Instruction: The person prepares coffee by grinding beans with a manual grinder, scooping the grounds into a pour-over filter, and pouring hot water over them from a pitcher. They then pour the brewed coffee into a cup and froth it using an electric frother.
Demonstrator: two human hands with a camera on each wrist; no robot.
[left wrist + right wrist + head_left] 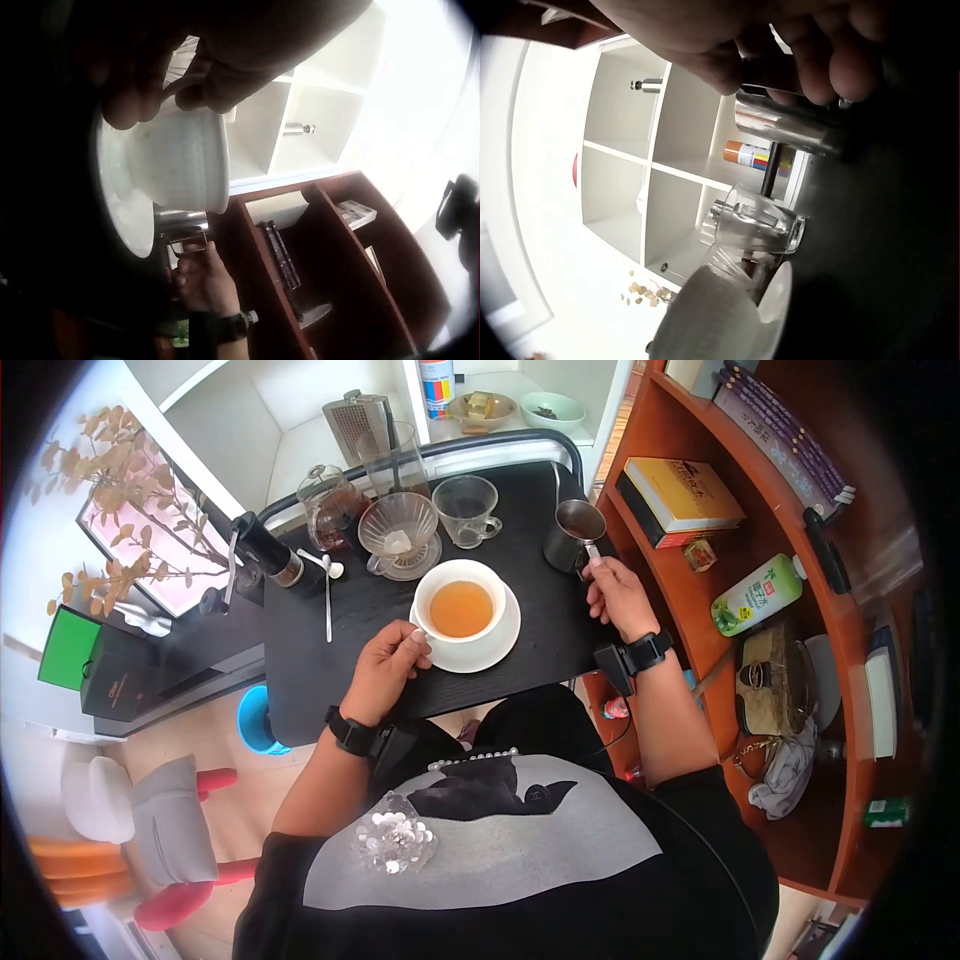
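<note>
A white cup (459,567) of amber liquid (461,609) stands on a white saucer (480,661) near the front of the black table. My left hand (390,664) pinches the cup's handle between thumb and fingers; the left wrist view shows this grip close up on the cup's side (184,161). To the right, a small stainless steel pitcher (566,550) with dark contents stands on the table. Its handle is held by my right hand (621,598), thumb and fingers around it. In the right wrist view the pitcher (780,124) shows just beyond the fingertips.
Behind the cup stand a glass dripper (420,520), a clear glass cup (463,497) and a glass pot (325,510). A hand grinder (270,550) and a long spoon (328,610) lie left. A brown bookshelf (680,585) borders the right side; a black rail (490,440) edges the back.
</note>
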